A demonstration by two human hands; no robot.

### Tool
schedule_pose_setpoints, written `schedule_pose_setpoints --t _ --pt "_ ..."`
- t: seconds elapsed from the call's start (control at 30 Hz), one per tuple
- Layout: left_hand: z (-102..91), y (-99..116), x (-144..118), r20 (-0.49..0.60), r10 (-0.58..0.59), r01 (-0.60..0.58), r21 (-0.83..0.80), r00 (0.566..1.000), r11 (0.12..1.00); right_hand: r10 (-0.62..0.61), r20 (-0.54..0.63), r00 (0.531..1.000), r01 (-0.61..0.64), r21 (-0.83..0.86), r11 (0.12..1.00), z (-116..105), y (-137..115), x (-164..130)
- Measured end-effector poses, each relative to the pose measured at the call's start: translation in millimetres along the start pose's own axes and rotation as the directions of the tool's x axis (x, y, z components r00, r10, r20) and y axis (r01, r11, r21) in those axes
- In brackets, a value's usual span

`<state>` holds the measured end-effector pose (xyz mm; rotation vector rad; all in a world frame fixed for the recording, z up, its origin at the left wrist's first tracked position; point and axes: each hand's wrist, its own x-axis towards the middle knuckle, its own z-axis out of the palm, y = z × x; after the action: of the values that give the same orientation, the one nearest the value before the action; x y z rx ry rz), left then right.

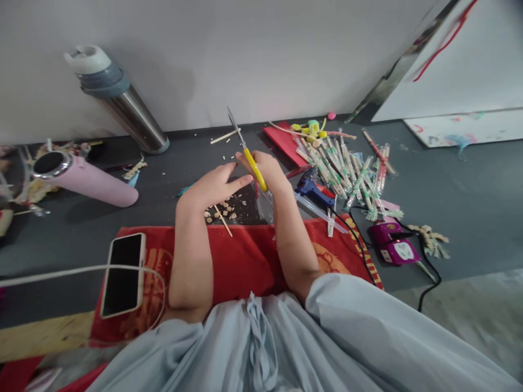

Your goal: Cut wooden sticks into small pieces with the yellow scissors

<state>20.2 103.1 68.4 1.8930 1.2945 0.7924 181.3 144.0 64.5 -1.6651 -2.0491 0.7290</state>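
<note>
The right hand [267, 171] has its grip clenched around the yellow-handled metal scissors [247, 152], blades pointing up and away over the dark grey desk [449, 185]. The left hand [214, 185] is beside it, fingers stretched toward the handle, grip released. Below them lie a thin wooden stick [223, 220] and small wood chips [229, 209], just past the red cloth [241, 261].

1. The scissors [246, 151] — yellow-handled, with slim metal blades — stood tilted above the dark table, tips pointing up and away.
2. Their handles sat gripped in the right hand [267, 173].
</note>
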Motion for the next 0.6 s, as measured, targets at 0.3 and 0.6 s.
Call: schedule_pose_setpoints --t 0.3,0.6 --pt "-13.1 26.4 -28.4 -0.086 -0.101 0.120 0.266 0.991 0.956 -0.058 0.024 0.998 0.057 0.012 0.998 -16.1 -8.1 -14.2" --pt "21.4 -37.9 -68.4 -0.651 -0.018 0.272 0.291 0.759 0.917 -0.069 0.163 0.984 0.064 0.037 0.997 -32.5 -22.2 -28.6"
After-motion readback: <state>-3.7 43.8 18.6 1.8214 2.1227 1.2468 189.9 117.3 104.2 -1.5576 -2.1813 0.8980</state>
